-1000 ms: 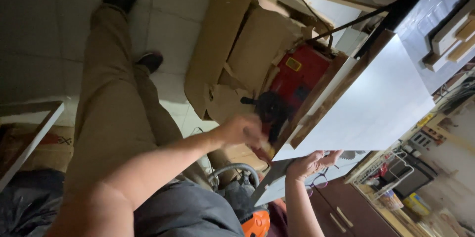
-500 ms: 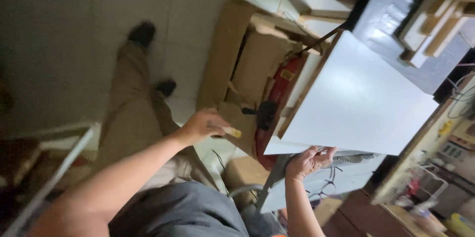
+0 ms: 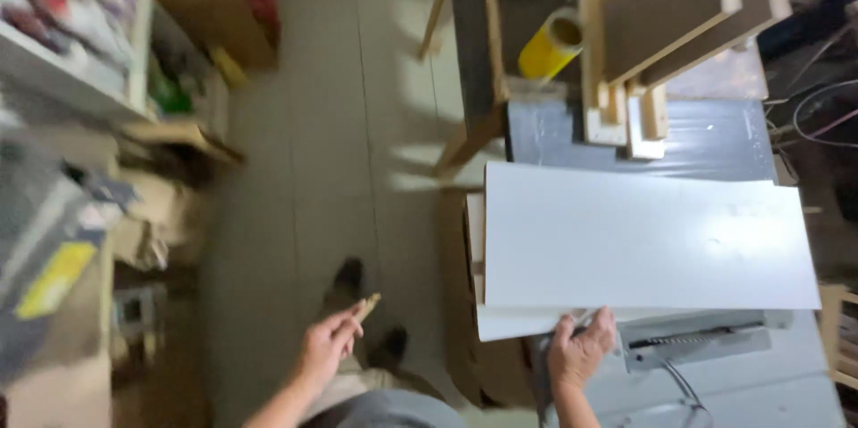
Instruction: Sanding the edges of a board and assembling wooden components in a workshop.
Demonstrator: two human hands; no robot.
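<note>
White panels: two stacked, at three o'clock, lying flat where earlier they stood tilted.
Right hand: one, gripping the lower panel's near edge.
Left hand: one, pinching one small wooden stick, at six o'clock.

Light falls hardest on the white board in front of me, which glares almost featureless, its surface washed out. The tiled floor is dimmer and grey, with bright patches far ahead beside the wooden legs and soft shadows crossing them. Everything on my left smears badly (the shelves are mere streaks of colour), and the near left corner is darkest. My left hand and right hand are slightly soft-edged, evenly lit. The far right corner sinks into murk.
</note>
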